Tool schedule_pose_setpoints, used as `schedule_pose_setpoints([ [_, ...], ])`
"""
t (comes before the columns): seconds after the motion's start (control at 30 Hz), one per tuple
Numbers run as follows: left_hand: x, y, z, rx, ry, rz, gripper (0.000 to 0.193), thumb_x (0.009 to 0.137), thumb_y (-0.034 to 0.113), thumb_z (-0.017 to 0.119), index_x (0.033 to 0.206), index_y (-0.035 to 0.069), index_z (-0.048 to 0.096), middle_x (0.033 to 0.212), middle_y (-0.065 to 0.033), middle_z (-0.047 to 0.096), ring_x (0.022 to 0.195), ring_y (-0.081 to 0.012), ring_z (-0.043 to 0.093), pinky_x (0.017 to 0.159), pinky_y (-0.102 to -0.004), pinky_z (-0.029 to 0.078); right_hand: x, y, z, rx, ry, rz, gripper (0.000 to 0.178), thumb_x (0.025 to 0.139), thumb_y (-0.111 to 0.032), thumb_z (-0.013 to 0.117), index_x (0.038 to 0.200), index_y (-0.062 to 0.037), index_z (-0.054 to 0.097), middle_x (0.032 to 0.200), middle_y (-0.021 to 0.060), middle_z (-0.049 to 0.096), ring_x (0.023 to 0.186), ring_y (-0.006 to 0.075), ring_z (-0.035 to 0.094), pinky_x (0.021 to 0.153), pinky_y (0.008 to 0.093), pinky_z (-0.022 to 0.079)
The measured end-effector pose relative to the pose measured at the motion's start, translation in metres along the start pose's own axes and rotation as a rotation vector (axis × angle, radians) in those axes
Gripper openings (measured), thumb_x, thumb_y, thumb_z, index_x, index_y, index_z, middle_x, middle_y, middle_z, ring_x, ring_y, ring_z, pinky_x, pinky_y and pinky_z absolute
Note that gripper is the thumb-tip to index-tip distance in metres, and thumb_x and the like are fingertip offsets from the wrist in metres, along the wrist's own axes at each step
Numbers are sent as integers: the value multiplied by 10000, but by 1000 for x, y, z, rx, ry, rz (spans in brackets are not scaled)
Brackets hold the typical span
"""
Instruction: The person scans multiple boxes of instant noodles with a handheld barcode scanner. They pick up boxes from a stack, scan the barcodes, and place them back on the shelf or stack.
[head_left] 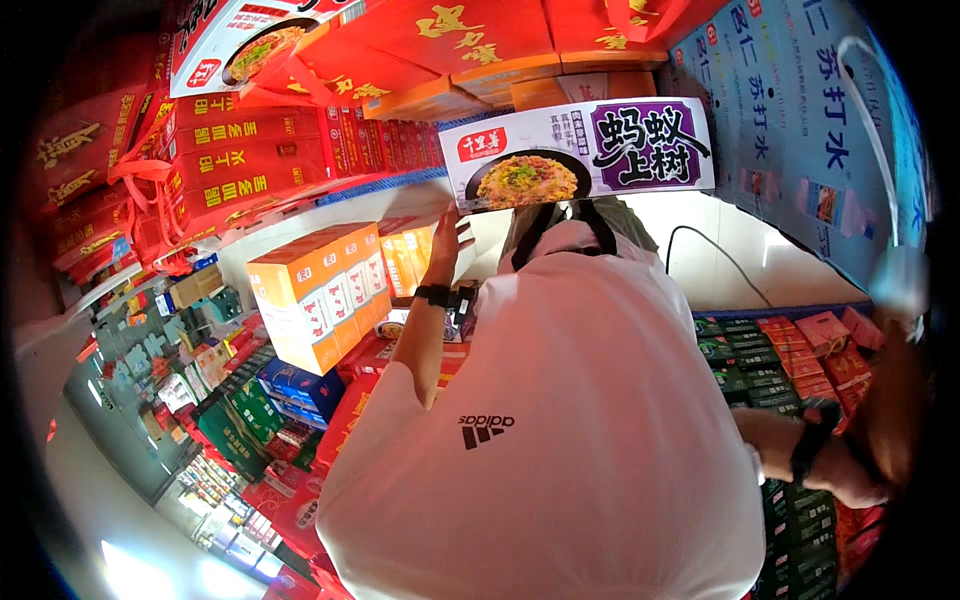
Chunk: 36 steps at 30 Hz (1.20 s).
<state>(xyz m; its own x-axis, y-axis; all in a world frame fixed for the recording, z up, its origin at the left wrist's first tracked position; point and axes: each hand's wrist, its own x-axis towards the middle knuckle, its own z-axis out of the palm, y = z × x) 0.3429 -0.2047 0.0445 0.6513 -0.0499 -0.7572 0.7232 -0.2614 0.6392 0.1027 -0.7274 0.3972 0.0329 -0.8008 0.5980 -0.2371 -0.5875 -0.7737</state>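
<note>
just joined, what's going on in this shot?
A person in a white T-shirt, seen from behind, has a flat white-and-purple food box up over the head, one raised hand at its lower left corner. Their other hand reaches toward the green boxes at the right. Red cartons and orange boxes are stacked around. The camera wearer's own hands are out of view.

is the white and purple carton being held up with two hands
No: only one raised hand touches the white and purple carton, at its lower left edge; no second hand shows on it.
</note>
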Motion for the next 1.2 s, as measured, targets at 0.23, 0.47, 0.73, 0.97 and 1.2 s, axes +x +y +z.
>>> schedule_pose_setpoints([
  [0.23, -7, 7, -13, 39, -189, -36, 615, 1094, 497, 381, 1492, 36, 466, 1456, -149, 578, 1246, -291, 609, 1012, -446, 520, -48, -7, -41, -17, -98, 400, 318, 989, -225, 625, 1167, 36, 661, 1105, 127, 698, 1003, 208, 656, 884, 358, 527],
  [0.47, 7, 33, -17, 303, -203, 84, 461, 1054, 420, 498, 1272, 30, 611, 1213, -120, 723, 1097, -251, 695, 924, -414, 533, -103, 11, 2, 9, -370, 827, 416, 1062, -282, 574, 1341, 26, 591, 1224, 100, 665, 1096, 205, 629, 969, 351, 485],
  [0.73, -51, 125, 32, 972, -192, 589, 323, 1030, 307, 582, 1130, 16, 679, 1074, -195, 735, 992, -351, 720, 834, -431, 564, -128, 8, 32, 299, -379, 921, 409, 1060, -314, 591, 1289, 24, 612, 1236, 121, 660, 1082, 229, 645, 958, 373, 504],
  [0.97, -57, 160, 101, 1107, -554, 893, 262, 996, 268, 637, 1166, 73, 678, 1066, -161, 725, 1011, -363, 690, 849, -449, 552, -131, 18, 1, 125, -253, 931, 476, 1047, -351, 608, 1318, 41, 609, 1264, 130, 657, 1091, 240, 641, 960, 377, 501],
  [1.2, -49, 143, 114, 1318, -838, 1081, 252, 975, 249, 649, 1148, 67, 675, 1065, -162, 716, 1011, -375, 670, 869, -468, 521, -214, 9, -71, -23, 125, 1033, 453, 1022, -370, 646, 1227, 34, 644, 1192, 108, 680, 1022, 207, 652, 902, 363, 512],
])
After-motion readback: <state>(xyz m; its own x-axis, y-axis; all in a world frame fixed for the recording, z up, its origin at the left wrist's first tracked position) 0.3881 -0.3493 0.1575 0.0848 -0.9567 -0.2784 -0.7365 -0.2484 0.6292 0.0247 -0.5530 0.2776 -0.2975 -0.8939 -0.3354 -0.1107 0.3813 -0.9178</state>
